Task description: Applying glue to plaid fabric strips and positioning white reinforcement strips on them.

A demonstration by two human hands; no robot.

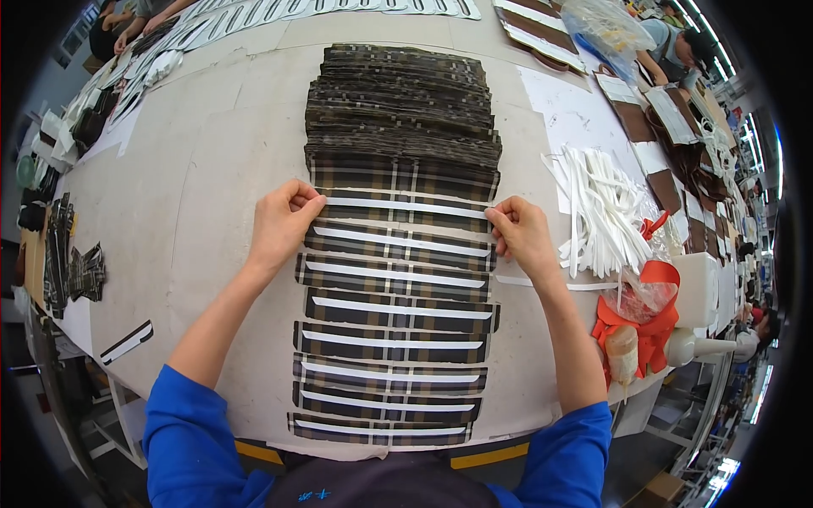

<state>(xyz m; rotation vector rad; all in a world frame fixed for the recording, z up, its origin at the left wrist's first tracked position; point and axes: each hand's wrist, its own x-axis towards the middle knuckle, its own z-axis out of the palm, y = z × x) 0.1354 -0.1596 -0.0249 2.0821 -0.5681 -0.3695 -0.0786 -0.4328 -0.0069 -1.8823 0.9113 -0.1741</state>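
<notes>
Near rows: plaid strips (391, 351) overlapped, each bearing a white band.
Left hand (282, 222): pinching the left end of the white tape (406, 206).
Right hand (521, 233): pinching its right end.
Far: untaped plaid stack (402, 102).
Right: loose white strips (601, 212).

A large pale work table (212, 169) carries everything. In its middle, a long row of dark plaid fabric pieces (394, 313) lies overlapped, each with a white strip across it; further away the row becomes a dense stack (402, 102). On the right lies a heap of loose white strips (601, 207) on white paper sheets (576, 114), near an orange bag (648, 326) and a white glue bottle (699, 345). At the left edge lie smaller plaid pieces (72, 262).
</notes>
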